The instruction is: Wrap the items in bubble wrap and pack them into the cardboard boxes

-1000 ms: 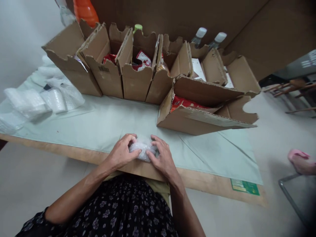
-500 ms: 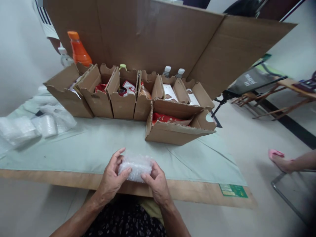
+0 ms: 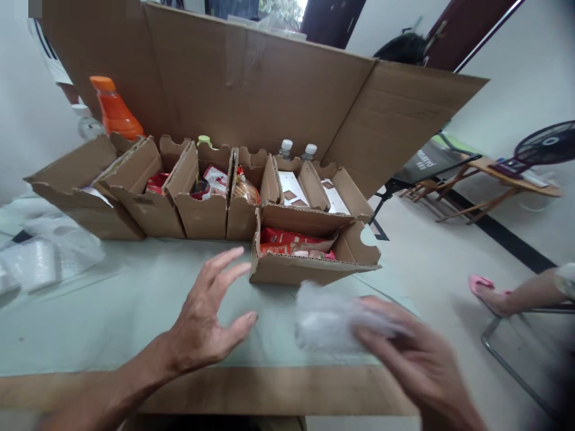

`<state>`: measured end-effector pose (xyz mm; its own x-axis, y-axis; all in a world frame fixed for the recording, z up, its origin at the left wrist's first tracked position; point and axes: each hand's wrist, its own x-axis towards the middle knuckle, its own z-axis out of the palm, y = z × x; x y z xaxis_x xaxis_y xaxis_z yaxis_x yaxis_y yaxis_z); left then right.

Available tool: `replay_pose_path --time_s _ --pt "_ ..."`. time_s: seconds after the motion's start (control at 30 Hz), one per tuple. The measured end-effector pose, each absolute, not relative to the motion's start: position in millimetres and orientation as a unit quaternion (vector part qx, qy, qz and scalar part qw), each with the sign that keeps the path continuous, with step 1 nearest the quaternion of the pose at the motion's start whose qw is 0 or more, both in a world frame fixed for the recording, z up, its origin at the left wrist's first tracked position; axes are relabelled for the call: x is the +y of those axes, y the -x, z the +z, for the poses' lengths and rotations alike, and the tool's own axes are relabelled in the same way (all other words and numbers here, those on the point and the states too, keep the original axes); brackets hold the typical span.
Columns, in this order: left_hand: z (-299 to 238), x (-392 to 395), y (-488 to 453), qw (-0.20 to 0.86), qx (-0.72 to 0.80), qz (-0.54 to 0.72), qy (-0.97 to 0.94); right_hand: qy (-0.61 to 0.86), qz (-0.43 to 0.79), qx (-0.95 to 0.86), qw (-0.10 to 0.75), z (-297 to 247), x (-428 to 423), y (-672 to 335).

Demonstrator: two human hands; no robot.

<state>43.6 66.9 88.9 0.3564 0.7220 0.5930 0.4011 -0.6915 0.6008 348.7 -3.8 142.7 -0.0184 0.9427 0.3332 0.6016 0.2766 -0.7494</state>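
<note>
My right hand grips a small bundle wrapped in bubble wrap, blurred by motion, just above the table's front right part. My left hand hovers over the pale green table cover with its fingers spread and nothing in them. Just beyond both hands an open cardboard box holds red packets.
A row of open cardboard boxes with snack packets stands behind, backed by a big cardboard sheet. An orange bottle is at the far left, bubble wrap pieces at the left edge. Another person's foot is on the right.
My left hand let go of the bubble-wrapped bundle and opened. My right hand carried the bundle to the right. The view tilted upward.
</note>
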Motion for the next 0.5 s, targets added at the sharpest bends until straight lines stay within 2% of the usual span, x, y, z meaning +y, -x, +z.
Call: replay_pose_path --time_s 0.1,0.2,0.37,0.5 --pt "103.2 96.9 -69.3 0.097 0.330 0.450 -0.824 0.631 0.077 -0.592 0.495 165.3 13.0 -374.8" --pt "98.2 107.2 -85.5 0.112 0.300 0.445 -0.836 0.649 -0.019 -0.562 0.512 178.1 35.9 -387.2" --pt "81.4 101.8 -87.5 0.129 0.280 0.460 -0.833 0.590 -0.025 -0.697 0.407 190.8 75.8 -387.0" --pt "77.3 103.5 -90.2 0.131 0.283 0.478 -0.821 0.469 0.072 -0.849 0.231 194.8 111.4 -360.8"
